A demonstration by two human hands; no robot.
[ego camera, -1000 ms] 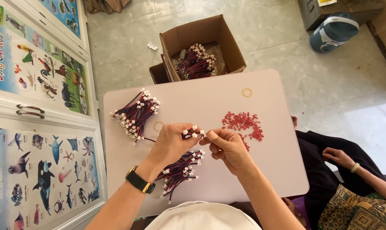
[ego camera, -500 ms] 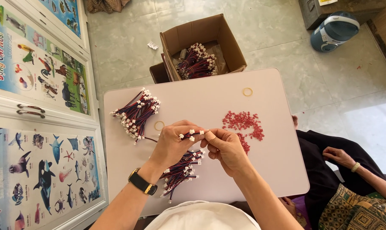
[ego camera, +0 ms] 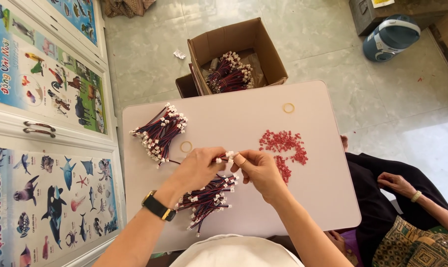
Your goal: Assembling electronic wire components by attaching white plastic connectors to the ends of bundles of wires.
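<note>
Red-and-dark twisted leads with small white plug ends make up the work here. Head view, the only one: the left hand pinches a few connector leads just above the pale tabletop, white plugs poking out toward the right hand, whose thumb and forefinger close on the same plug ends. Both grips are clenched on these leads, hands touching at the fingertips. A black wristwatch sits on the left wrist.

Below the hands lies a loose bundle of leads; a second pile lies up-left, with a rubber band just beside it. A scatter of red bits lies right of the hands.

Judgement: the fitting goes best with the plug held square and steady by the left pinch, the right fingertips working one plug at a time, forearms low for support.

Pose: both forearms enter from below, converging; wrists slightly bent inward, palms facing down
</note>
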